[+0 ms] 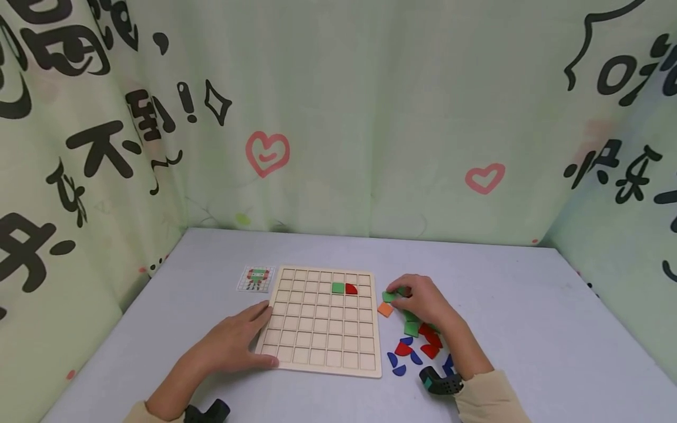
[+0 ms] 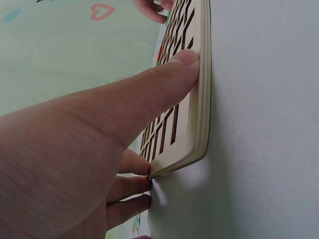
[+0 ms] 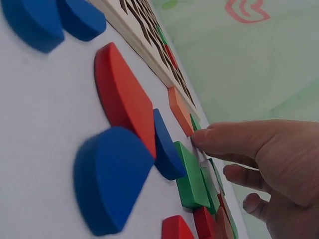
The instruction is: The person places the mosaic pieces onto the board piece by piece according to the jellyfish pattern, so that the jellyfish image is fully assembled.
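A wooden grid board (image 1: 317, 341) lies on the table. The left hand (image 1: 235, 341) rests at its near-left corner, thumb on the front rim and fingers along the left side; the left wrist view shows the thumb (image 2: 164, 82) lying over the board's edge. A green square block (image 1: 338, 288) and a red quarter-round block (image 1: 351, 289) sit in neighbouring cells near the far right. Just right of the board, the right hand (image 1: 423, 296) pinches another green square block (image 1: 388, 297) between thumb and index finger. An orange square block (image 1: 385, 309) lies beside it, against the board.
Loose green (image 1: 411, 329), red (image 1: 430, 351) and blue (image 1: 399, 371) blocks are scattered right of the board, some under the right forearm. A picture card (image 1: 256, 279) with a figure on a grid lies at the board's far left. A printed curtain (image 1: 370, 117) surrounds the table.
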Motion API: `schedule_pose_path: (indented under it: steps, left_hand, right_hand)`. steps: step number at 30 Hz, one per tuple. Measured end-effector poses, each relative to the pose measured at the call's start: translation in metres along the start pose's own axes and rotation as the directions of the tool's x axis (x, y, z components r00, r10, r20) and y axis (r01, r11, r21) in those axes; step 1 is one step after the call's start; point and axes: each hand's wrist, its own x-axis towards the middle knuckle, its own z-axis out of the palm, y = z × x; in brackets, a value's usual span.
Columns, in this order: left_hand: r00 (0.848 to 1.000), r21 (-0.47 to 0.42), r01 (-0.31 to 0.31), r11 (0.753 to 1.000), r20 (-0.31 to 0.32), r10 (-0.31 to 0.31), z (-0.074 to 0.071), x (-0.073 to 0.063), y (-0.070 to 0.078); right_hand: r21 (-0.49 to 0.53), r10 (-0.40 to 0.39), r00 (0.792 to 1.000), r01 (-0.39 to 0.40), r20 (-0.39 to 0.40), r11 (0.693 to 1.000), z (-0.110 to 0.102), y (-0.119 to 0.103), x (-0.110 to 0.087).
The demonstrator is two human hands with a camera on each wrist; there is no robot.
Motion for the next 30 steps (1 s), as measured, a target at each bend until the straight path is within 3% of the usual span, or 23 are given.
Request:
schedule_pose_path:
  steps: [10,25,30]
  left_hand:
    - [1.0,0.004,0.007,1.0,0.009,-0.007,-0.003,0.0,0.0]
    - [1.0,-0.01,0.012,1.0,0.022,-0.012,-0.001,0.0,0.002]
    - [1.0,0.0,0.015,1.0,0.016,-0.015,0.0,0.001,0.0]
  right_hand:
    - [0.063,-0.035,0.999,0.036,-0.02,0.997,0.002,-0.007,0.003]
    - [0.074,-0.112,0.993,0.114,-0.022,0.991,0.019,-0.038,0.021]
    - [0.107,-0.177,0.984,0.179,-0.022,0.978,0.026,-0.047,0.026]
